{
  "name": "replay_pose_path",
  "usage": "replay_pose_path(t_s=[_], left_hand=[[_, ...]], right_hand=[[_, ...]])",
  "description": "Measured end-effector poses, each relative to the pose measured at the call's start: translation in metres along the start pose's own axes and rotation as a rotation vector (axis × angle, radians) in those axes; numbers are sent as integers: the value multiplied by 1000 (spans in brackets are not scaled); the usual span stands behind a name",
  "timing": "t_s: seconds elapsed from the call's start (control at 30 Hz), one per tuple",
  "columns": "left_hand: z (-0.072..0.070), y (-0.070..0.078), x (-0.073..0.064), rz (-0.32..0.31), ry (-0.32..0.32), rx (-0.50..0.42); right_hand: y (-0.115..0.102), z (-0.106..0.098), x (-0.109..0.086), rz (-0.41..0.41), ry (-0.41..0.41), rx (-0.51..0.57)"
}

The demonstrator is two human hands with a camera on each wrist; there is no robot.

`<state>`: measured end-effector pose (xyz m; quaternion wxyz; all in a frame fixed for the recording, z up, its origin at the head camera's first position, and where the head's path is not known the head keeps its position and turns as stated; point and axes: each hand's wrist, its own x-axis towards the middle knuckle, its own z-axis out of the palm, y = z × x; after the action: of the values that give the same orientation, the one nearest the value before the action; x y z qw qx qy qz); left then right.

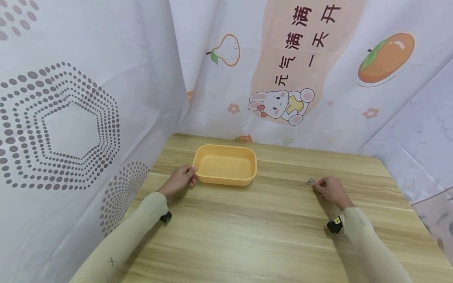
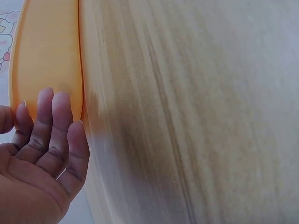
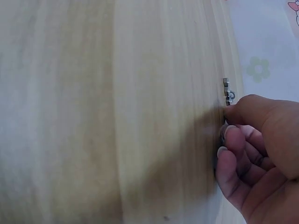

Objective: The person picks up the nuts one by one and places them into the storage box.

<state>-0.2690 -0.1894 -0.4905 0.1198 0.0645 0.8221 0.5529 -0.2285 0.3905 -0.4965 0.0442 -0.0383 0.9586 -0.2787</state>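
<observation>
A yellow-orange rectangular plastic tray (image 1: 226, 182) lies on the table with a bare inside. At its left end my left hand (image 1: 179, 180) pinches the rim between thumb and index finger. The other fingers (image 2: 45, 116) lie loosely bent along the outer wall in the left wrist view. Far to the right, my right hand (image 1: 330, 190) is down at a little cluster of small silvery metal pieces (image 1: 309, 181). Its thumb and index finger come close together beside the pieces (image 3: 226, 88). Whether a piece sits between those fingertips is hidden.
The wood-grain table (image 1: 240, 232) carries the tray and the metal pieces. A printed white curtain (image 1: 212, 98) hangs along the back edge, and another patterned curtain (image 1: 70, 220) hangs at the left. Both wrists wear a small black camera (image 1: 334, 225).
</observation>
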Motion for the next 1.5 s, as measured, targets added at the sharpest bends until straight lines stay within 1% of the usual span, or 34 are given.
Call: replay_pose_path(t_s=[0.2, 0.47, 0.73, 1.0, 1.23, 1.5], left_hand=[[0, 0, 1, 7, -1, -4], [1, 1, 1, 7, 0, -21], [1, 2, 0, 0, 0, -7], [0, 2, 1, 11, -18, -16], [0, 2, 2, -8, -22, -16], [0, 3, 1, 0, -27, -21]], right_hand=[[-1, 1, -2, -7, 23, -6], [-6, 0, -3, 10, 47, -13], [-9, 2, 0, 9, 65, 0], [-14, 2, 1, -25, 84, -19], [-25, 1, 1, -50, 106, -16], [-33, 1, 3, -68, 112, -19]])
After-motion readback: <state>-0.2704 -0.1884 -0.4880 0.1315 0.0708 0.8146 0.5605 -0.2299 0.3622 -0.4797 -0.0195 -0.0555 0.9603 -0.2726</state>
